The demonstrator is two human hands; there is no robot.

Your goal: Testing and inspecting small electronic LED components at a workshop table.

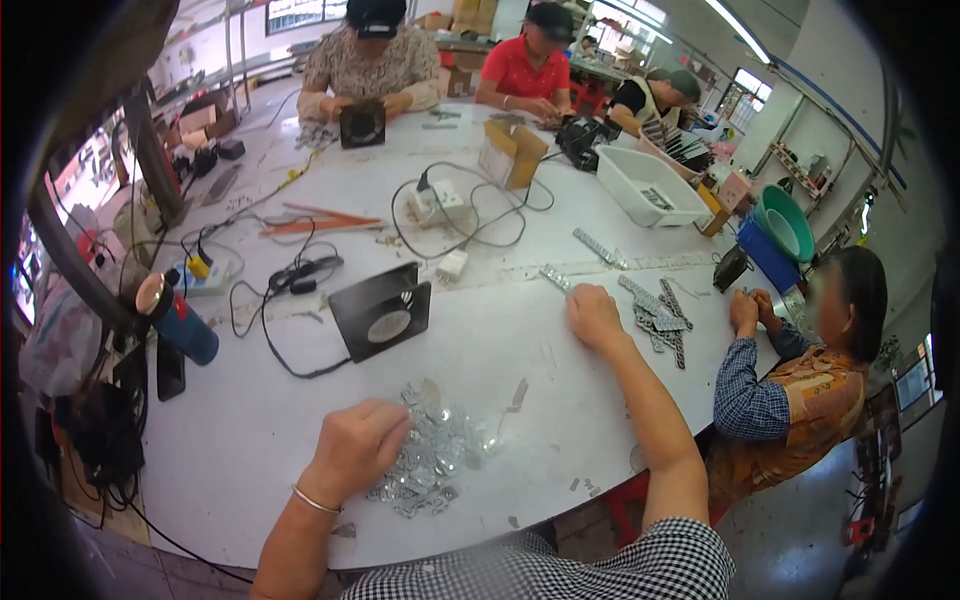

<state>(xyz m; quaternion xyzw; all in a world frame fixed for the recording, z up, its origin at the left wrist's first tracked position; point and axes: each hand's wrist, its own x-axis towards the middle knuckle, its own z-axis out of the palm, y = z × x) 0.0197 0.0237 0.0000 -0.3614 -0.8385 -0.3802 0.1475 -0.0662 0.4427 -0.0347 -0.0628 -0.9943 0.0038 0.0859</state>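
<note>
My left hand (362,447) is closed, with its fingertips at the edge of a loose pile of small shiny silvery pieces (437,455); whatever it pinches is hidden. Farther off on the right, my right hand (597,318) has its fingers curled at the near end of a narrow silvery strip (555,277). A similar strip (598,248) lies just beyond it. Beside that hand several more strips (655,305) rest in a crossed heap, some of them darker.
A black square fan (380,315) with a cable stands ahead of the pile. Behind it are a white power socket block (437,203), a cardboard box (512,155) and a white bin (650,190). A blue bottle (185,325) stands left. A co-worker (800,390) sits right; others sit across.
</note>
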